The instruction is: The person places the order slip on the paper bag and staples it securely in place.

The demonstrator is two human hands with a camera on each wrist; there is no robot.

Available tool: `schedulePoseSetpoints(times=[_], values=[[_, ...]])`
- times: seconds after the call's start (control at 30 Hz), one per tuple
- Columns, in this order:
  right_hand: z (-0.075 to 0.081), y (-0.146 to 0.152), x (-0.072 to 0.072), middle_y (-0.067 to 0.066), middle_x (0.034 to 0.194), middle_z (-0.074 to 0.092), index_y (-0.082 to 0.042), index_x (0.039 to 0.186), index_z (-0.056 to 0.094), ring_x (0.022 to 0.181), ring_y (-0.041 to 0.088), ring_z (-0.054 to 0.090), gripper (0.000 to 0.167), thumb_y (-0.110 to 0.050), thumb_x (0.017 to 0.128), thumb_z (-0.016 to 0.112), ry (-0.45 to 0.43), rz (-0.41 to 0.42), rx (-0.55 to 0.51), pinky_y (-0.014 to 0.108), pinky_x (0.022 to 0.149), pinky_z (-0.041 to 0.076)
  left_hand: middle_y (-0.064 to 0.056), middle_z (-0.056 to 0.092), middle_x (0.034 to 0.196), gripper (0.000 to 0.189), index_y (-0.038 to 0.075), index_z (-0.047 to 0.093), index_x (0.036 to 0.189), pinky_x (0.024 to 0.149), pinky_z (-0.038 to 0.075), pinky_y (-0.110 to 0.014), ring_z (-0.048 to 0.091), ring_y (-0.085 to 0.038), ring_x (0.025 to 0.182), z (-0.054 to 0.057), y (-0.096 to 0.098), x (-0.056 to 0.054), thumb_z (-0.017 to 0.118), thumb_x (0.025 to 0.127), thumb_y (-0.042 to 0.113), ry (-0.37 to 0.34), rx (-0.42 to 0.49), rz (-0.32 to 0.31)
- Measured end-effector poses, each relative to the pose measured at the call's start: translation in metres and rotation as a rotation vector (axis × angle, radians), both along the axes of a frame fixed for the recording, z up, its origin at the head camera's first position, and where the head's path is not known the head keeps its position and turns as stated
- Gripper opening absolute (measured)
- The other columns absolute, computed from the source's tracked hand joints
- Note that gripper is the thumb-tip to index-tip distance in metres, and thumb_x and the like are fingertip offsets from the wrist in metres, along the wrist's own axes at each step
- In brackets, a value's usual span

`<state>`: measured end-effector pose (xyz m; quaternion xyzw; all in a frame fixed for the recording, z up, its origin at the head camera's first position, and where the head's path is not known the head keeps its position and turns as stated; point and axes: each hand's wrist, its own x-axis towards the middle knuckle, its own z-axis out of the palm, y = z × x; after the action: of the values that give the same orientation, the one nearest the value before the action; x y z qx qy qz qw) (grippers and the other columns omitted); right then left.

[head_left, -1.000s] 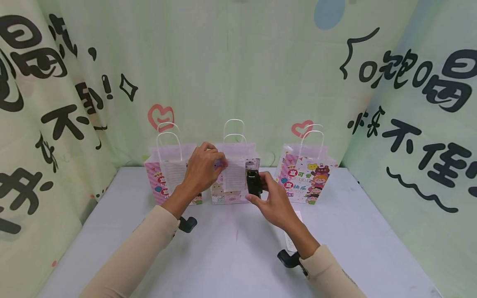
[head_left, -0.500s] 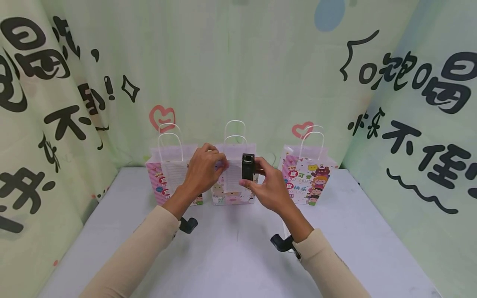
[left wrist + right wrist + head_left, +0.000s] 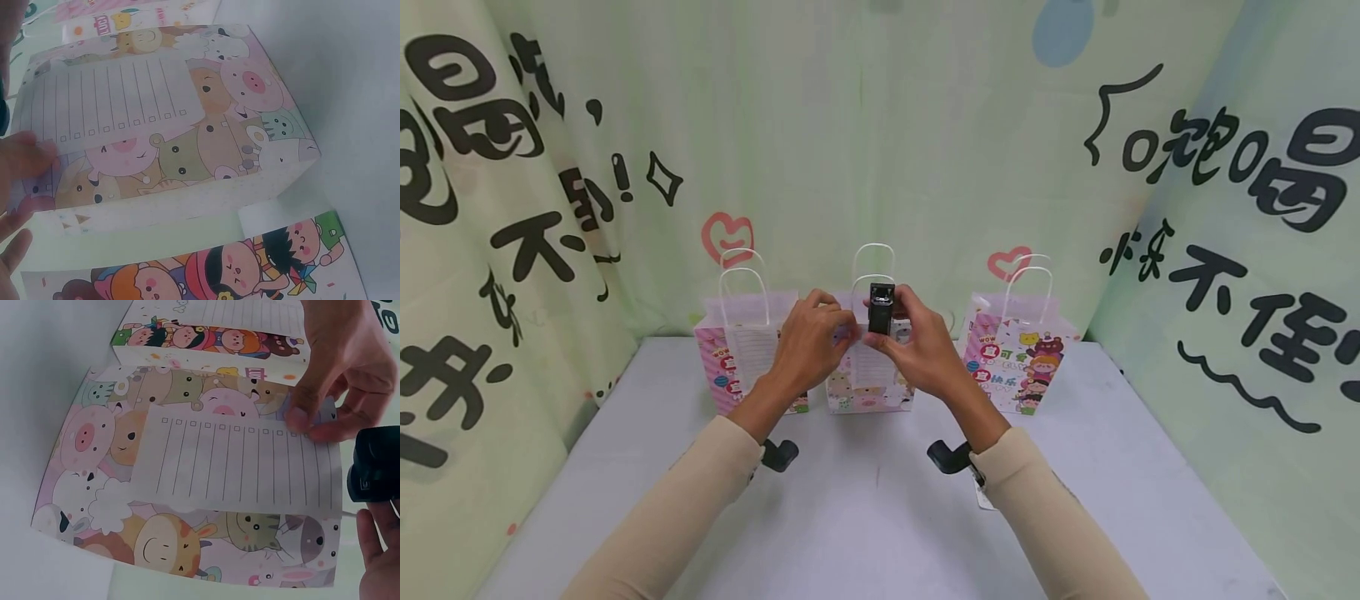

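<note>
- Stapler point(image 3: 881, 308), black: at the rim of the middle gift bag point(image 3: 868, 402), over the upper right part of the checklist sheet point(image 3: 869, 367) as I see it from the head view.
- Right hand point(image 3: 921, 346) grasps it: thumb at its lower end, fingers along its right side.
- Left hand point(image 3: 815, 337): fingers curled, pinching the sheet's left edge near the rim; thumb on the paper in my right wrist view.
- Key relation, my call: stapler mouth vs. sheet top and bag rim, which lie together. Right wrist view puts the stapler just beyond the rim, to the right of the left fingers. Can't tell if its mouth straddles the paper.
- Axes: sheet's long axis runs down the bag front from the rim. Stapler looks upright but foreshortened; can't call its exact heading.
- Right hand is the nearer one to the sheet's right side, left to its left.
- Room: wider gap toward the right gift bag point(image 3: 1018, 367); left gift bag point(image 3: 718, 367) sits close by the left hand. Tabletop point(image 3: 850, 508) runs out in front, curtain point(image 3: 820, 167) behind. Bag handles point(image 3: 873, 244) rise beside the stapler; I'd watch for snags.
</note>
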<state>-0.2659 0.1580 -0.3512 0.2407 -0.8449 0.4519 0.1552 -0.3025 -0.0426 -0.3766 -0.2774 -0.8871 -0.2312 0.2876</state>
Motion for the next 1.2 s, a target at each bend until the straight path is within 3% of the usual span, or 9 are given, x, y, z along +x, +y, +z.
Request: schedulePoseSetpoints(times=[0.3,0.47,0.6,0.73,0.97,1.2], values=[[-0.007,-0.004,-0.010,0.013,0.138,0.069,-0.012,0.144,0.050,0.133,0.033,0.066,0.059,-0.023,0.095,0.080,-0.055,-0.016,0.058,0.053,0.110,0.055,-0.003,0.081,0.094,0.004,0.015,0.085,0.095,0.094,0.053,-0.041,0.062,-0.026,0.113,-0.002,0.000,0.000,0.082,0.093,0.014,0.017,-0.007,0.002],[-0.012,-0.006,-0.012,0.014,0.134,0.071,-0.010,0.143,0.050,0.123,0.032,0.068,0.059,-0.022,0.094,0.082,-0.049,-0.037,0.071,0.052,0.103,0.059,-0.002,0.082,0.094,0.004,0.016,0.085,0.096,0.093,0.053,-0.041,0.062,-0.026,0.113,-0.003,0.000,0.000,0.082,0.093,0.016,0.026,-0.003,0.003],[-0.014,-0.009,-0.012,0.015,0.133,0.070,-0.008,0.140,0.051,0.120,0.032,0.068,0.057,-0.017,0.093,0.082,-0.033,-0.057,0.060,0.051,0.102,0.059,-0.002,0.082,0.093,0.004,0.016,0.085,0.096,0.094,0.054,-0.041,0.062,-0.026,0.113,-0.003,0.000,-0.001,0.082,0.093,0.017,0.034,-0.002,0.004],[-0.015,-0.015,-0.013,0.016,0.136,0.070,-0.008,0.140,0.051,0.128,0.035,0.068,0.057,-0.011,0.093,0.082,-0.016,-0.069,0.049,0.052,0.109,0.055,-0.003,0.082,0.093,0.006,0.015,0.085,0.097,0.094,0.054,-0.041,0.062,-0.026,0.114,-0.001,0.000,-0.001,0.083,0.092,0.017,0.031,-0.002,0.013],[-0.019,-0.024,-0.013,0.019,0.131,0.073,-0.004,0.137,0.051,0.125,0.038,0.070,0.055,0.000,0.090,0.081,0.028,-0.094,0.012,0.052,0.104,0.058,-0.003,0.082,0.093,0.005,0.015,0.085,0.097,0.095,0.054,-0.040,0.062,-0.026,0.115,-0.001,0.000,-0.001,0.082,0.092,0.015,0.023,0.003,0.017],[-0.021,-0.027,-0.013,0.019,0.126,0.074,-0.003,0.132,0.055,0.116,0.037,0.067,0.052,-0.005,0.089,0.084,0.062,-0.163,-0.006,0.054,0.100,0.059,-0.003,0.082,0.094,0.008,0.014,0.085,0.099,0.095,0.054,-0.041,0.063,-0.026,0.114,-0.002,0.001,-0.002,0.082,0.092,0.016,0.032,0.016,0.010]])
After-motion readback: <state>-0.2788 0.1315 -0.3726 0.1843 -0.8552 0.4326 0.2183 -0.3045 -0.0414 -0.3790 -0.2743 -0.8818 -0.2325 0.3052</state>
